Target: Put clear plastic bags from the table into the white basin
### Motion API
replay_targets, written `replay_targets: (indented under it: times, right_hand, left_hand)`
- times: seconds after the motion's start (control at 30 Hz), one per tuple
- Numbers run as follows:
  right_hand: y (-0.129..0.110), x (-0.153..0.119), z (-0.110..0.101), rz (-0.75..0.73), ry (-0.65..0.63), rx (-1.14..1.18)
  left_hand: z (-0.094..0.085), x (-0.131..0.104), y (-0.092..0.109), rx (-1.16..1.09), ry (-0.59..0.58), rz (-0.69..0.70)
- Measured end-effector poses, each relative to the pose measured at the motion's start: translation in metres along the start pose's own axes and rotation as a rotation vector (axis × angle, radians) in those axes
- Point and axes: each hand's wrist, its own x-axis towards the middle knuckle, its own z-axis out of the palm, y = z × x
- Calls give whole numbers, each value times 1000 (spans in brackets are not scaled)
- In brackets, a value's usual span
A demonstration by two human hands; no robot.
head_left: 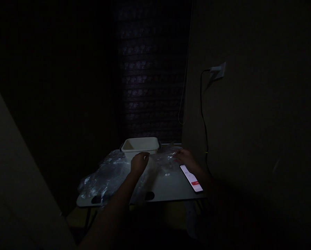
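Note:
In dim light, a clear plastic bag stretches between my two hands above a small folding table. My left hand pinches its left edge, in front of a white basin. On the other side my right hand holds the bag's right part, its fingers closed and partly blurred in the dark. More clear plastic bags lie in a crumpled pile over the table's left side. A phone with a lit screen lies just below my right hand.
Behind the table hangs a dark patterned blind with a looped cord. A plug sits in a socket on the right wall, its black cable running down beside the table. A pale vertical surface stands at left.

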Motion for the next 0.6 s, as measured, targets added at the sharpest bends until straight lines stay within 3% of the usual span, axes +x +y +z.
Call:
replay_targets:
  times: [0.1, 0.2, 0.33, 0.47, 0.6]
  right_hand:
    - [-3, -3, -6, -171, -31, -68]
    - [-5, -10, -14, -436, -53, -244]
    - [1, -25, -23, -685, -79, -661]
    - [23, -42, -27, -702, -242, -907]
    - [45, -52, -29, -640, -428, -918]
  left_hand:
    - [-3, 0, -1, -27, 86, 66]
    - [-8, -3, -2, -27, 130, 197]
    - [-17, -13, -6, 152, 43, 306]
    - [-21, -25, -13, 369, -144, 376]
    - [-17, -37, -26, 479, -324, 304]
